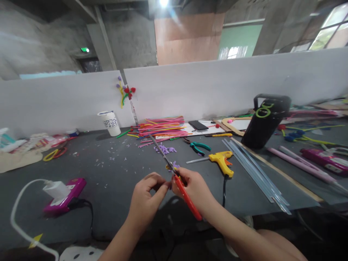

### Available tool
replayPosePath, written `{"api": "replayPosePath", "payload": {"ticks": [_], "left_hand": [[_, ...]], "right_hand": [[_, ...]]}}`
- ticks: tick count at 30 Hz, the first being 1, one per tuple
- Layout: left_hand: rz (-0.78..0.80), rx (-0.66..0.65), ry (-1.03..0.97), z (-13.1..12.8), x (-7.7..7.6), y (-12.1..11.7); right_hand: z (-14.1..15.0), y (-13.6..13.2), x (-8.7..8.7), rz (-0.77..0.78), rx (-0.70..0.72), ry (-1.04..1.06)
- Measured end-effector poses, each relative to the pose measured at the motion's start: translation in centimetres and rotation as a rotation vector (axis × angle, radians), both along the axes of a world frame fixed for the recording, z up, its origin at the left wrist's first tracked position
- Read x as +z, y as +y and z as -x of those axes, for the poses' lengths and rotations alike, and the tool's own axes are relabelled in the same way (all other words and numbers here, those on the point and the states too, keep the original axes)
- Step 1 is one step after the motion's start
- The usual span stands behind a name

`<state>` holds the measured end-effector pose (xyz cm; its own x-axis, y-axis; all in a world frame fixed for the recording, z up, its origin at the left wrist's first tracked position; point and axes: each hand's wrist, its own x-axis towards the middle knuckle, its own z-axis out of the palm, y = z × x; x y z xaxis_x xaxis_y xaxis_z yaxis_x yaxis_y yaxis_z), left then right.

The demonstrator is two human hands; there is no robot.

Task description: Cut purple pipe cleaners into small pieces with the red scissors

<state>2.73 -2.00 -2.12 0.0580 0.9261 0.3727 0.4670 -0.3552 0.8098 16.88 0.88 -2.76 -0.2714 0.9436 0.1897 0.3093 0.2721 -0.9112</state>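
Red-handled scissors (187,197) are held in my right hand (194,186), their long metal blades pointing forward and left over the table. My left hand (148,195) is close beside it, thumb and forefinger pinched together at the right fingertips. Whatever lies in that pinch is too small and hidden to make out. Just beyond the hands, small purple pieces (164,149) are heaped on the dark tabletop (108,195), partly behind the blades.
Pipe cleaners (160,127) are piled by the white partition (217,90). Right of my hands lie teal pliers (199,146), a yellow glue gun (221,161) and clear glue sticks (252,170). A black bottle (265,123), white cup (110,124) and purple power strip (65,197) stand around.
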Motion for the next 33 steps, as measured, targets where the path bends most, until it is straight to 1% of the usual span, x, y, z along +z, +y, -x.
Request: {"api": "replayPosePath", "payload": {"ticks": [3,6,9,13,17,22,24,26,29,31,33], "left_hand": [[-0.028,0.044,-0.019,-0.1,-0.1,0.0],[-0.008,0.025,-0.043,-0.1,0.1,0.0],[-0.013,0.001,0.001,-0.3,0.2,-0.1],[-0.043,0.025,0.058,-0.5,0.1,-0.1],[-0.062,0.021,0.113,-0.6,-0.2,-0.1],[-0.051,0.023,0.107,-0.8,-0.3,-0.1],[-0.024,0.039,0.036,-0.7,-0.1,0.0],[0.048,0.069,-0.103,-0.3,0.2,0.1],[0.164,0.097,-0.426,0.5,0.5,0.4],[0.185,0.117,-0.652,1.0,0.7,0.5],[0.174,0.135,-0.806,1.3,0.7,0.6]], "right_hand": [[0.1,0.0,-0.1,-0.033,-0.015,-0.045],[0.1,0.0,-0.1,-0.042,-0.027,-0.061],[0.0,0.1,0.0,-0.051,-0.037,-0.071],[0.0,0.0,0.1,-0.036,-0.032,-0.047],[0.0,0.0,0.0,-0.038,-0.041,-0.048],[0.1,0.1,-0.3,-0.058,-0.034,-0.05],[0.0,0.1,-0.2,-0.08,-0.03,-0.063],[-0.2,-0.1,0.1,-0.119,-0.039,-0.119],[-0.6,-0.7,0.7,-0.173,-0.058,-0.275],[-0.7,-1.0,0.8,-0.212,-0.055,-0.385],[-0.7,-1.3,0.7,-0.258,-0.056,-0.496]]}}
